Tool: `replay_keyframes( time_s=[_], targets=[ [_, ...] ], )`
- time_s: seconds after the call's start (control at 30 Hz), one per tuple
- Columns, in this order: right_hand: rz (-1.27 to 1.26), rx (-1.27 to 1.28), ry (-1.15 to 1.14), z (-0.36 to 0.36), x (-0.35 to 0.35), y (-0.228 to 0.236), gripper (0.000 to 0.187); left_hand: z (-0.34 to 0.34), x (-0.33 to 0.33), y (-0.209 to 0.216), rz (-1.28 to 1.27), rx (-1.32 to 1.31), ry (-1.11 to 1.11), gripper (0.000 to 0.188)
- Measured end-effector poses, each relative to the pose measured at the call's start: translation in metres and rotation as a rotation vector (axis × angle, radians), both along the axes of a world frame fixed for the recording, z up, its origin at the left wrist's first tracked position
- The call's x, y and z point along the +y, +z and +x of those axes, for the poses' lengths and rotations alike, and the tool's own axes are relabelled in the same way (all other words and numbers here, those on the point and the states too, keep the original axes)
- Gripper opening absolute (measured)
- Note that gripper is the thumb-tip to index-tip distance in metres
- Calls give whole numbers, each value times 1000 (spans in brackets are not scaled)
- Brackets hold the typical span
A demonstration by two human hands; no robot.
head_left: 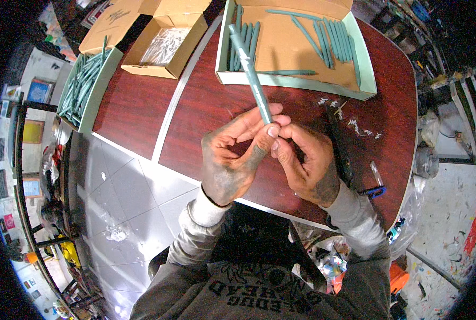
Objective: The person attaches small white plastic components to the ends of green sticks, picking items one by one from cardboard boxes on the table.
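A slim teal pen (255,85) with white markings along its side stands tilted up above the table, its far end over the open box. My left hand (235,149) pinches its lower end between thumb and fingers. Close against it, my right hand (307,162) has thumb and fingers closed at the same lower end; the tip there is hidden by my fingers. Beyond my hands, a pale green box (296,82) with a brown inside holds several similar teal pens (336,40) laid in rows, with one lying along its near wall.
A fuller box of teal pens (86,80) and a cardboard box (150,69) of thin white pieces stand at the left of the dark red table (187,144). White zigzag scraps (355,127), a long black object (340,144) and a blue-handled item (375,191) lie at the right.
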State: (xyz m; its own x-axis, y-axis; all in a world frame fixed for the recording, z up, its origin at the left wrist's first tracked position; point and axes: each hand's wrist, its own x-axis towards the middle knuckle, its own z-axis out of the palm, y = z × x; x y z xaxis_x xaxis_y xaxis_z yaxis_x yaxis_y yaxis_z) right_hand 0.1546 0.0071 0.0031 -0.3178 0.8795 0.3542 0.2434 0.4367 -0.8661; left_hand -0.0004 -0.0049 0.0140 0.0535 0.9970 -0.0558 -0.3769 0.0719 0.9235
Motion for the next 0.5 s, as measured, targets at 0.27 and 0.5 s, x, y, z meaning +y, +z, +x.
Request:
replay_keyframes(
  time_s=[0.27,0.5],
  targets=[
    [-67,-51,25,0,4,-2,16,-8,0,-6,-63,-57,-63,31],
    [-278,-325,132,29,24,59,20,-31,-10,9,-82,64,-85,29]
  ],
)
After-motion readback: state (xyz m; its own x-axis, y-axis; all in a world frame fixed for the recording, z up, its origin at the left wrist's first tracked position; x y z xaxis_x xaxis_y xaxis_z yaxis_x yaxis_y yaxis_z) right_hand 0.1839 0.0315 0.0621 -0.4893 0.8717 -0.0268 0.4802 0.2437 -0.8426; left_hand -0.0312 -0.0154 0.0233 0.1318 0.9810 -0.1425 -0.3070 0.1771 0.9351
